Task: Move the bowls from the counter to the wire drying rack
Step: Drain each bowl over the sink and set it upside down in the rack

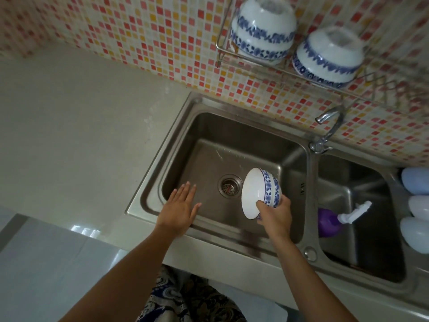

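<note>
Three white ceramic bowls with blue floral bands in view. One bowl [261, 194] is in my right hand [275, 216], tilted on its side over the left basin of the double stainless steel sink [183, 117], opening facing left, near the round drain strainer [229, 185]. Right fingers are clamped on its lower rim, thumb inside the bowl, other fingers curled round the outside. Left hand [180, 209] is flat, palm down, fingers straight and slightly spread, over the sink's front-left rim; holding nothing.

The other two: an upside-down stack of bowls [263, 31] and a single upside-down bowl [327, 58], just beside each other on the wire drying rack [253, 59] mounted on the red-and-orange mosaic tile wall [139, 38] above the sink.

Chrome faucet [329, 126] sits behind the basin divider. Purple bottle with white pump [334, 219] lies in the right basin. Pale rounded containers [416, 205] at the far right edge, can't tell what they are. Grey countertop [69, 135] left of the sink.
</note>
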Tool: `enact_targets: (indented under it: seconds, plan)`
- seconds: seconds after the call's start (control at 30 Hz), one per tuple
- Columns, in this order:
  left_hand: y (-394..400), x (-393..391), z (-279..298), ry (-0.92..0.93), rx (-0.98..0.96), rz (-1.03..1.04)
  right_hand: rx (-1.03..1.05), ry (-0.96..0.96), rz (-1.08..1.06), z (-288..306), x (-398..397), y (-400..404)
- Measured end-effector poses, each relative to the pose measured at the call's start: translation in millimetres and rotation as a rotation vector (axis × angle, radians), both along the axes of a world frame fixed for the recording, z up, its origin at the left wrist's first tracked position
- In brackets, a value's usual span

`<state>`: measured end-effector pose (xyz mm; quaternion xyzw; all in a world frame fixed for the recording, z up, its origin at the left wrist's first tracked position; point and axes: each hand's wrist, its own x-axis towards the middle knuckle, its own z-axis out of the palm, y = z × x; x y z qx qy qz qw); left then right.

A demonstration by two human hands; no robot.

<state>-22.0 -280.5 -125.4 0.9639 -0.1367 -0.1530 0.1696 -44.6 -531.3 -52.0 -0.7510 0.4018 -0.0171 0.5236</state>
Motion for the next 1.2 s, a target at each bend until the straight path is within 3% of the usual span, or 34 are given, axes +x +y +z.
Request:
enact_targets:
  seconds: [0.17, 0.27, 0.63, 0.8, 1.2]
  plan:
    - [-6, 15, 16, 0.009, -0.034, -0.010, 0.589, 0.005, -0.192, 29, 11, -5]
    - [-12, 44, 45, -0.108, -0.087, -0.017, 0.778, -0.037, -0.219, 51, 17, -4]
    - [-51, 157, 226, -0.733, -0.280, -0.182, 0.814, -0.291, -0.095, 149, 44, -2]
    - [-66, 188, 254, -0.721, -0.187, -0.208, 0.866, -0.374, -0.071, 180, 52, -8]
    - [-66, 201, 241, -0.666, -0.024, -0.149, 0.933, -0.654, 0.051, 246, 85, -19]
